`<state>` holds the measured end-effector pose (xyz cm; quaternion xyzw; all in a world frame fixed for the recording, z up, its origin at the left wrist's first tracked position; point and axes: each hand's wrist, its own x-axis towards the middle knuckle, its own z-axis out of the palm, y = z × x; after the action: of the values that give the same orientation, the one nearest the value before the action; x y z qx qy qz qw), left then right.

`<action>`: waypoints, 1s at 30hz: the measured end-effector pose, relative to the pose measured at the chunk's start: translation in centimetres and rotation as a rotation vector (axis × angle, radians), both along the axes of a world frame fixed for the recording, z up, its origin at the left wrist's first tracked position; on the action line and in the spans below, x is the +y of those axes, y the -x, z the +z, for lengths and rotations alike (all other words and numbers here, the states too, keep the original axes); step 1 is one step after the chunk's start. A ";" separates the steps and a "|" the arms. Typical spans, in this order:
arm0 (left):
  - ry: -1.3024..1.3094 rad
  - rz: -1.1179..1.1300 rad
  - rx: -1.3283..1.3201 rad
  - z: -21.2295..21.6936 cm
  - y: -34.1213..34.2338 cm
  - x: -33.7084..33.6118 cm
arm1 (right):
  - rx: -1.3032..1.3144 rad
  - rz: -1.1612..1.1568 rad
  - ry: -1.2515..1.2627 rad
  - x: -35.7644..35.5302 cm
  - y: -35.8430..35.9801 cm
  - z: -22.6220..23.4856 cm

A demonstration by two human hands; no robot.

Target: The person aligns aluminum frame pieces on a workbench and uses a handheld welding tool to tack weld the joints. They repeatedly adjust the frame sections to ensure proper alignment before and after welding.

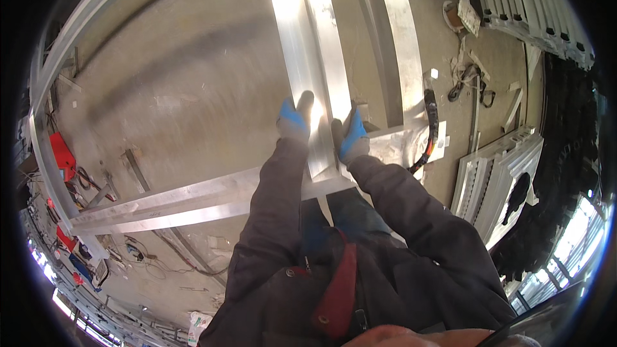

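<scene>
Hands (321, 130) gripping alu profile (308, 58)

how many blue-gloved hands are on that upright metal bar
2. The left hand grips the left edge of the upright metal bar; the right hand grips its right edge, slightly lower. No other hands show, though the wide lens blurs the far edges.

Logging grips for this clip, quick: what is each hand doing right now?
Left hand: gloved, closed on the left side of the long metal profile.
Right hand: gloved, closed on the same profile's right side.
</scene>
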<state>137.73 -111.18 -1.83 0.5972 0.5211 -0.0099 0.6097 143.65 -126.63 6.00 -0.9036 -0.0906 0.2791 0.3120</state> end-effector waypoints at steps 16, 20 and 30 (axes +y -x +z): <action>0.268 -0.075 0.046 2.3 4.4 -3.3 | -0.076 0.040 -0.042 0.7 -0.4 -0.7; 0.142 -0.015 0.064 2.8 3.8 -4.3 | -0.045 0.026 -0.012 0.8 -0.4 -0.6; 0.139 -0.044 0.134 4.7 3.4 -3.5 | -0.026 -0.003 0.095 1.2 0.0 0.7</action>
<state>134.32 -114.65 2.85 0.5627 0.5455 -0.0992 0.6131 143.67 -125.45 6.73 -0.9211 -0.0798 0.2710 0.2679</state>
